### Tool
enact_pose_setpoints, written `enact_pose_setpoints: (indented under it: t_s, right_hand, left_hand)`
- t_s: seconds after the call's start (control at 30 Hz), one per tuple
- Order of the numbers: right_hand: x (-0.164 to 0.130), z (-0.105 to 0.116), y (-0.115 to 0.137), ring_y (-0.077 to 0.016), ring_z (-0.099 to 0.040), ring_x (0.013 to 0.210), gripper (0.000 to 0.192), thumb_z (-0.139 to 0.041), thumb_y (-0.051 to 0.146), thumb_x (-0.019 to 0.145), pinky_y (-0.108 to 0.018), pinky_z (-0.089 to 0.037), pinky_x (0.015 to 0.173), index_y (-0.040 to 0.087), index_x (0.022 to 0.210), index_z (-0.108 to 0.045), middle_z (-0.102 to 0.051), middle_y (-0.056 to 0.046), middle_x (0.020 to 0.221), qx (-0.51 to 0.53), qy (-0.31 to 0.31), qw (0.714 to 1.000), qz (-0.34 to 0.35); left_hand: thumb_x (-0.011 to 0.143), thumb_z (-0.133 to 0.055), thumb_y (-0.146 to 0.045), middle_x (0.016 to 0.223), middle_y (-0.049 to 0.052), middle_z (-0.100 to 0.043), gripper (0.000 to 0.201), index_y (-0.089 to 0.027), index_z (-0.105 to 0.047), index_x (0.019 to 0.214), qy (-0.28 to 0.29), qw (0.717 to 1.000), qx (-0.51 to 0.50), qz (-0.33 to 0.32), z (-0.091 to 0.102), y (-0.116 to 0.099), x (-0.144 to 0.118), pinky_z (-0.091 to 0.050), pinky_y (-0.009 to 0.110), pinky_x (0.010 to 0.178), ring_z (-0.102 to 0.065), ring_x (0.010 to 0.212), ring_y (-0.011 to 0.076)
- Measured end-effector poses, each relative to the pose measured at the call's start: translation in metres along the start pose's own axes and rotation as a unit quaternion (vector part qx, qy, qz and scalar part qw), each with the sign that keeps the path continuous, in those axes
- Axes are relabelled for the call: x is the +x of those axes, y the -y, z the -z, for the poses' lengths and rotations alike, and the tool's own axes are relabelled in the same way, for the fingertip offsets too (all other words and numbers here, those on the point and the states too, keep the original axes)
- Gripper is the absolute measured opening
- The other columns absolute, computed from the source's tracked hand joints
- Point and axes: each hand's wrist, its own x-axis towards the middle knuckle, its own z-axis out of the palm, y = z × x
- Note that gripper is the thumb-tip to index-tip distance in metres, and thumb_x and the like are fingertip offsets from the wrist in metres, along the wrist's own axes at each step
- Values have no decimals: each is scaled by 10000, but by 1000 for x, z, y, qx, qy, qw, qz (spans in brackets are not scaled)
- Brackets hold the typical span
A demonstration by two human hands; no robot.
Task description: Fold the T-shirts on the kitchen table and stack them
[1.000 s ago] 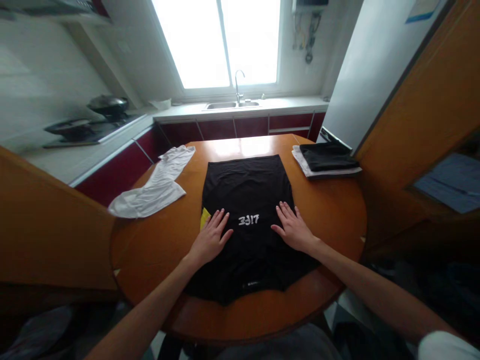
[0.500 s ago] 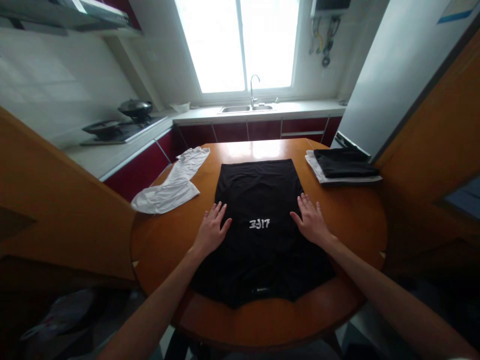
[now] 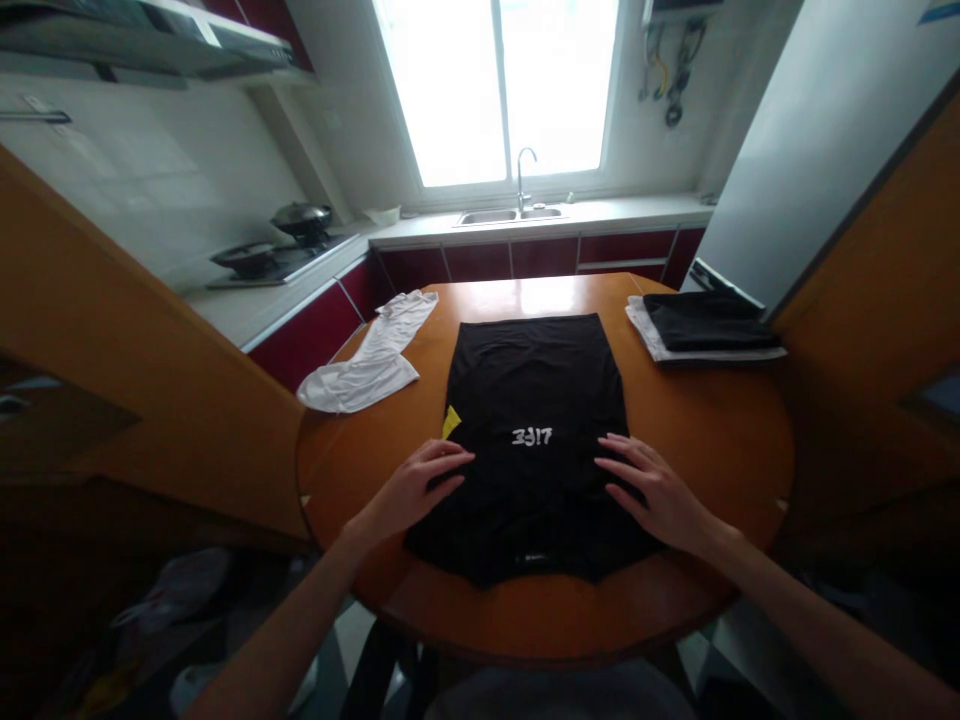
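Observation:
A black T-shirt (image 3: 536,380) lies spread on the round wooden table, its straight hem toward the window and its neck end toward me. White lettering (image 3: 532,436) sits on its middle, upside down from my side. A small yellow patch (image 3: 451,422) shows at its left edge. My left hand (image 3: 420,482) is at the left edge of the T-shirt, fingers extended and holding nothing. Over the right edge is my right hand (image 3: 660,492), its fingers apart. Whether the fingertips press on the cloth I cannot tell.
On the wooden table (image 3: 712,430), a crumpled white garment (image 3: 367,370) lies at the left. A folded stack of black and white cloth (image 3: 709,325) sits at the right. Beyond are a sink (image 3: 491,216), a stove with pans (image 3: 255,262) and a fridge (image 3: 817,130).
Both hands have drawn back toward me along the T-shirt's edges, with their fingers turned inward. The yellow patch now shows at the left edge. The camera view has shifted slightly left.

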Motion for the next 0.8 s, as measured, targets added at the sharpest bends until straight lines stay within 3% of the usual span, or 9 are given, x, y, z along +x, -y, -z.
enact_pose_setpoints:
  t_s: [0.1, 0.2, 0.33, 0.5, 0.6, 0.8]
  right_hand:
    - [-34, 17, 12, -261, -533, 1293, 294, -620, 277, 937, -468, -462, 1086, 292, 1219, -704, -601, -81, 1377, 17, 31, 999, 41]
    - [-57, 24, 19, -266, -552, 1249, 332, -680, 247, 879, -461, -489, 1047, 290, 1207, -707, -625, -80, 1330, 1, 66, 995, 72]
    - [-63, 23, 23, -247, -545, 1256, 455, -569, 90, 869, -444, -478, 1051, 265, 1278, -664, -619, -76, 1355, -66, 66, 990, 110]
    - [-58, 14, 27, -265, -573, 1226, 599, -505, 5, 855, -445, -485, 1014, 230, 1407, -563, -608, -94, 1390, -172, 67, 978, 102]
    - [-59, 7, 26, -255, -614, 1172, 523, -478, 20, 889, -437, -500, 991, 229, 1348, -614, -650, -90, 1338, -176, 48, 979, 94]
    - [-65, 2, 15, -225, -687, 1064, 366, -439, 102, 973, -405, -542, 941, 211, 1200, -704, -746, -83, 1158, -118, -35, 988, 89]
  left_hand:
    - [938, -651, -290, 1147, 54, -658, 282, -309, -714, 1212, 92, 995, -7, -37, 18, -16, -39, -529, 304, 944, -617, 1066, 190]
    - [889, -657, -159, 1213, 46, -642, 429, -323, -668, 1285, 136, 989, 36, -51, 21, -22, -67, -512, 328, 1004, -583, 1136, 202]
    - [867, -472, 26, 1386, 23, -568, 710, -373, -511, 1452, 117, 982, 129, -69, 9, -19, -80, -455, 377, 1108, -511, 1276, 202]
    - [844, -403, 67, 1469, 24, -520, 831, -389, -375, 1539, 93, 969, 210, -88, -4, -19, -80, -449, 423, 1121, -490, 1328, 224]
    - [876, -397, 47, 1424, 43, -556, 765, -364, -417, 1521, 61, 972, 212, -79, -8, -14, -83, -465, 427, 1111, -522, 1301, 222]
    - [1001, -453, -146, 1235, 57, -680, 362, -273, -668, 1264, 10, 985, 130, -110, -8, 3, -93, -531, 366, 1041, -612, 1196, 199]
